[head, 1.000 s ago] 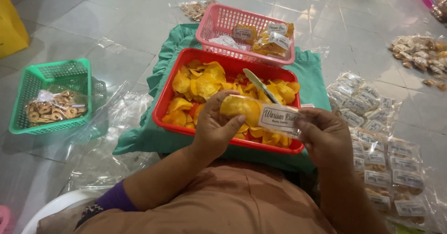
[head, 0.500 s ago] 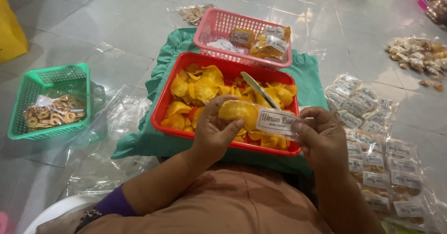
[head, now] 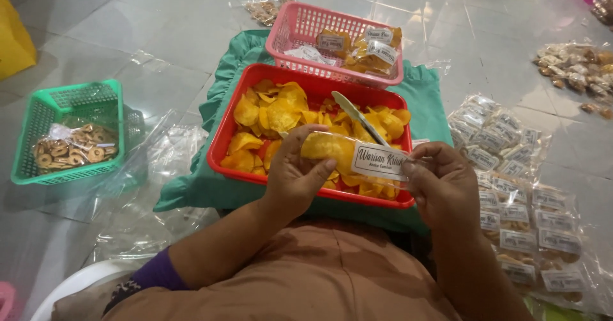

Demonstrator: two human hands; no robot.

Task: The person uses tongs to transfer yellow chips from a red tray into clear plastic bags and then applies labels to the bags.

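Note:
My left hand [head: 295, 175] and my right hand [head: 442, 187] together hold a clear plastic bag [head: 357, 156] with a white label, lying sideways between them. Yellow chips show inside the bag at its left end, under my left fingers. My right hand pinches the bag's other end. Just beyond the hands stands a red tray [head: 225, 143] heaped with loose yellow chips [head: 281, 113]. A flat metal utensil [head: 355, 115] lies on the chips in the tray.
A pink basket [head: 300, 40] holding filled bags sits behind the red tray, both on green cloth [head: 211, 187]. A green basket [head: 45, 110] with ring-shaped snacks stands at left. Several labelled packets [head: 517, 200] lie on the floor at right, empty plastic bags [head: 166, 155] at left.
The two hands with the bag have stayed over the tray's near edge; the bag has tilted slightly and my left fingers have shifted on the chips inside it.

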